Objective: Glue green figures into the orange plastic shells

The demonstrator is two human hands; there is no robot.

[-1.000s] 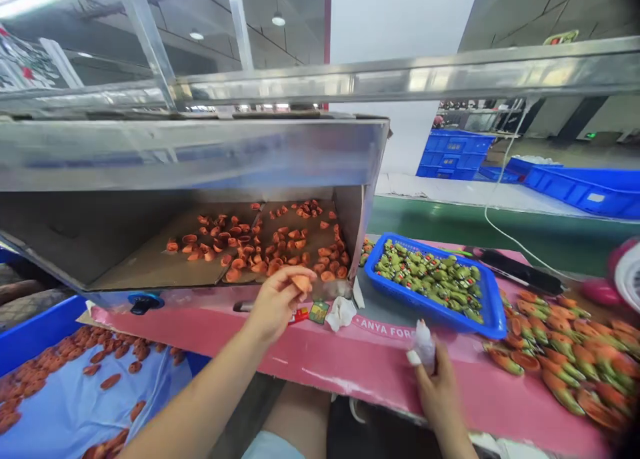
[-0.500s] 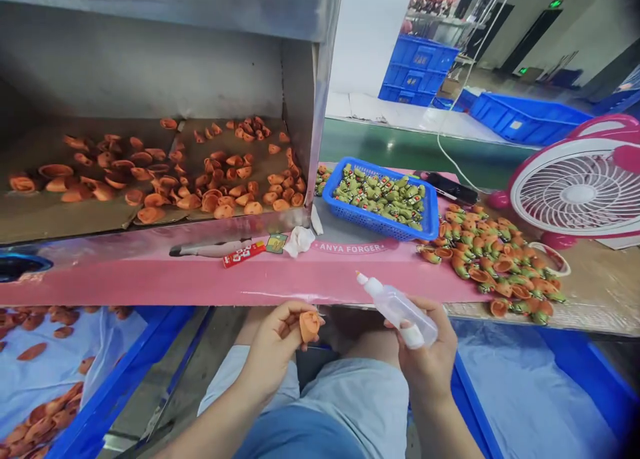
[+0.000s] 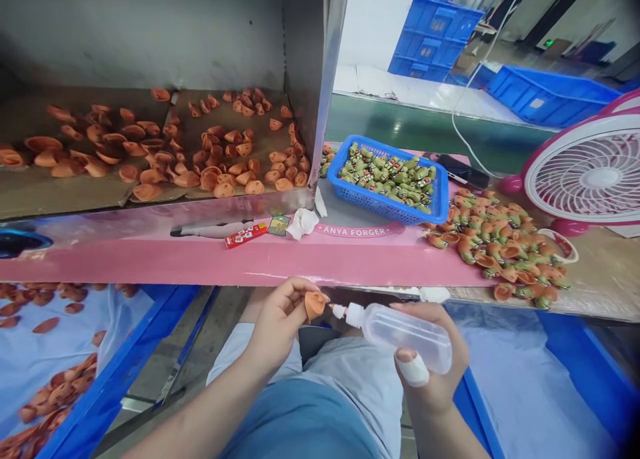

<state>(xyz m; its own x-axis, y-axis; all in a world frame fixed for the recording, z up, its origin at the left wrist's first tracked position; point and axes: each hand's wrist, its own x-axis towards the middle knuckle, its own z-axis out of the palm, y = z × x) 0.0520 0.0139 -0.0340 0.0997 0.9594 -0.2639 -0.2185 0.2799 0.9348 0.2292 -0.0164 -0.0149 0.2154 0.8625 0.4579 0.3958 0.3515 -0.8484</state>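
Note:
My left hand point(image 3: 280, 315) pinches a small orange cup-shaped piece point(image 3: 315, 305) above my lap. My right hand point(image 3: 434, 365) is wrapped round a clear squeeze bottle point(image 3: 400, 331), which lies nearly level. The bottle's nozzle touches the orange piece. One right finger wears a white wrap. Both hands hover just below the front edge of the pink table point(image 3: 280, 262).
A metal box point(image 3: 305, 65) holds many orange pieces point(image 3: 200, 159) on cardboard. A blue basket point(image 3: 437, 195) of green pieces stands on the table beside a heap of orange-green pieces point(image 3: 500, 245) and a pink fan point(image 3: 585, 179). Blue bins point(image 3: 115, 389) flank my knees.
My left hand took an orange piece from the metal box down to my lap. My right hand brought the bottle down, tipped it level and set its nozzle to the piece.

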